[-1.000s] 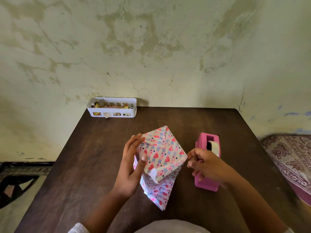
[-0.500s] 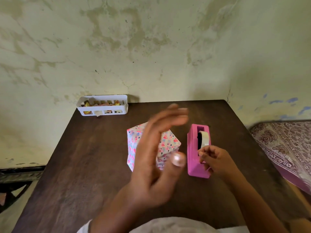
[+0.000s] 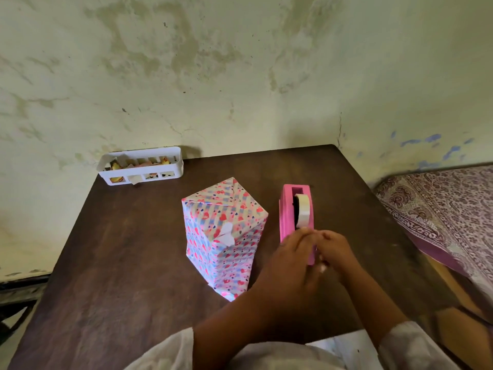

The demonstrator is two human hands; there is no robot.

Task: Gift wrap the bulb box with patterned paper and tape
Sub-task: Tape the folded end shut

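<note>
The bulb box [image 3: 224, 236], wrapped in heart-patterned paper, stands upright alone in the middle of the brown table [image 3: 128, 263]. A small white flap sticks up from its folded top. To its right lies the pink tape dispenser [image 3: 289, 209] with a white tape roll [image 3: 303, 209] in it. Both hands meet at the dispenser's near end. My left hand [image 3: 290, 260] grips the dispenser's near left side with curled fingers. Over the cutter end, my right hand [image 3: 333, 249] pinches the tape. The tape end itself is hidden by the fingers.
A white slotted basket [image 3: 141, 166] with paper scraps sits at the table's back left corner against the stained wall. A bed with a patterned cloth [image 3: 440, 209] lies close to the table's right edge.
My left hand let go of the wrapped box and swung right to the dispenser. The box now stands by itself. My right hand moved from beside the box to the dispenser's near end.
</note>
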